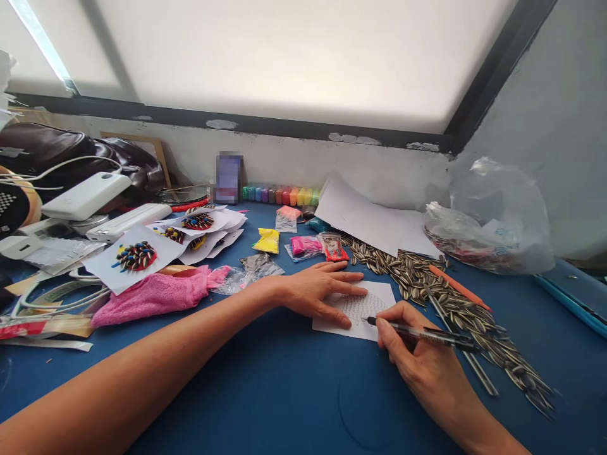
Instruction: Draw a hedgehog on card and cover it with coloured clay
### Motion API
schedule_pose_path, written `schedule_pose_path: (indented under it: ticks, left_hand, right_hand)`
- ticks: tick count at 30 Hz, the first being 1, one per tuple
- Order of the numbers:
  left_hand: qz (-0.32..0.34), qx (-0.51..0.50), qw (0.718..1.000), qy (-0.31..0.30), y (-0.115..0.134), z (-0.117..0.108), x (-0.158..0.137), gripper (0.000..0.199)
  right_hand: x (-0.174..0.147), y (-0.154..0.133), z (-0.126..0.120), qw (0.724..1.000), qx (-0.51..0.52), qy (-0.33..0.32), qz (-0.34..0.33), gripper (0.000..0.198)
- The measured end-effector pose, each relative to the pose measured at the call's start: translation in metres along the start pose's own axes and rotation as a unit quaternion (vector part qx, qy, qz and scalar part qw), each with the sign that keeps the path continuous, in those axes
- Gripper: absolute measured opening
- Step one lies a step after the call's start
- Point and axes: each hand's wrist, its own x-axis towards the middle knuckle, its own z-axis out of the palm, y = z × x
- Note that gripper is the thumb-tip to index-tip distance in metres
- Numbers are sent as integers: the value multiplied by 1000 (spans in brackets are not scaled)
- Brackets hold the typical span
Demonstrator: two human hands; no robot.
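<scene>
Craft workspace: decorated cards [107, 265], seed heap [417, 284], colored packets [268, 241].

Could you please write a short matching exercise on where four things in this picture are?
1. Left hand
2. Right hand
3. Pink cloth
4. Orange stick

A. Holding a black pen at the drawing
B. Lying along the striped seeds
C. Spread partly over the white paper
D. Towards the left side of the blue table

Pairs: 1-C, 2-A, 3-D, 4-B
</scene>
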Motion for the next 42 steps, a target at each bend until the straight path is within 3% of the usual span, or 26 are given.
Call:
schedule_pose_path:
  ticks: [9,27,42]
  left_hand:
    - [8,0,1000,10,0,0,-1,73]
    - [7,7,1000,7,0,0,0,76]
    - [4,3,1000,5,0,1,-1,74]
  right_hand:
    - [1,6,-4,998,20,49,38,28]
    - [2,6,-2,999,20,-7,31,27]
    - [2,3,-3,1000,3,-3,20,27]
